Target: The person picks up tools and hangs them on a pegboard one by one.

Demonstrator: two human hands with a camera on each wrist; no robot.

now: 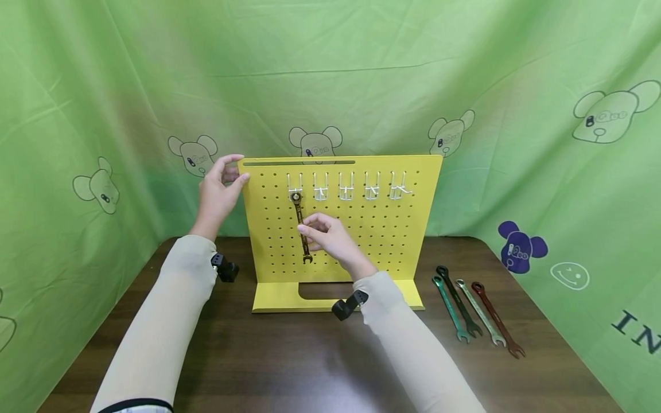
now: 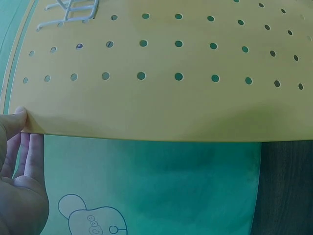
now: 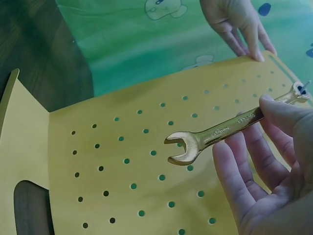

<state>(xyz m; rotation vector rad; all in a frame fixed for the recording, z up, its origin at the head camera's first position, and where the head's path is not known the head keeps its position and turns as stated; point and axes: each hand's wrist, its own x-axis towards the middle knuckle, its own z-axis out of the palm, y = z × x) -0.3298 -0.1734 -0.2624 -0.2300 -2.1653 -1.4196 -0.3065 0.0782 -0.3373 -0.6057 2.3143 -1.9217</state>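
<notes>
A yellow pegboard (image 1: 335, 246) stands upright on the table, with a row of white wire hooks (image 1: 346, 186) near its top. My left hand (image 1: 218, 192) pinches the board's upper left edge between thumb and fingers. In my right hand (image 1: 333, 238), thumb and fingers hold a gold-brown combination wrench (image 3: 220, 133) by its shaft. The wrench hangs nearly upright before the board, open end down. Its ring end is at the leftmost hook, and in the right wrist view the hook's tip (image 3: 306, 84) shows through the ring.
Several combination wrenches lie side by side at the table's right: a green one (image 1: 450, 308), a black one (image 1: 457, 299), a silver one (image 1: 481, 312) and a red one (image 1: 498, 319). Green printed cloth (image 1: 341, 74) surrounds the brown table (image 1: 289, 355).
</notes>
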